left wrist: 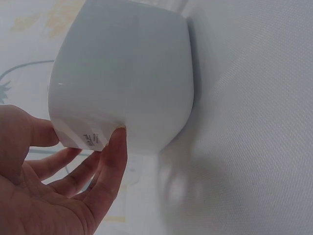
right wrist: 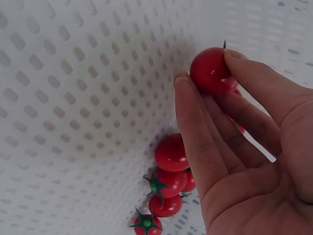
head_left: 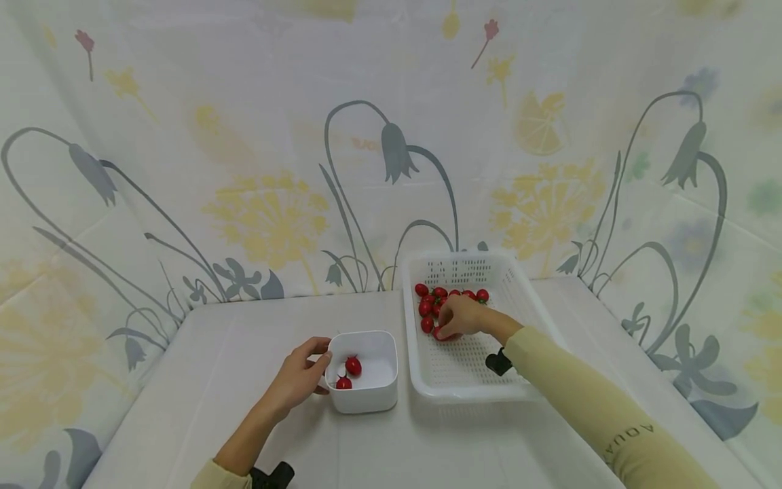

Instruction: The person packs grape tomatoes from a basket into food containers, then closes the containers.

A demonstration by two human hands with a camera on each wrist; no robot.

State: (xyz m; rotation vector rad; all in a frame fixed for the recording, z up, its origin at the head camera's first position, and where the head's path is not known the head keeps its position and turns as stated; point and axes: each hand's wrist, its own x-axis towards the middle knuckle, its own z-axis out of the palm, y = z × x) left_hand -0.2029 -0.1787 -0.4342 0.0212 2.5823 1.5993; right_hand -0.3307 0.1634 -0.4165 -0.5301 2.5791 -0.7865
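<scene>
A small white square container [head_left: 365, 401] stands on the table with two red cherry tomatoes [head_left: 353, 366] inside. My left hand [head_left: 297, 375] holds its left side, thumb at the rim and fingertips against the outer wall [left wrist: 127, 73]. Over the large white perforated basket [head_left: 415, 360], my right hand [head_left: 462, 317] pinches a cherry tomato [right wrist: 211, 71] between thumb and fingers. Several more cherry tomatoes [head_left: 425, 309] lie in the basket's left and far part, some with green stems, as the right wrist view shows. The right hand hides part of them.
The basket stands just right of the small container, its far wall near the patterned cloth backdrop [head_left: 366, 224]. A white cloth covers the table [head_left: 244, 353]. Dark wrist cameras [head_left: 499, 363] sit on both wrists.
</scene>
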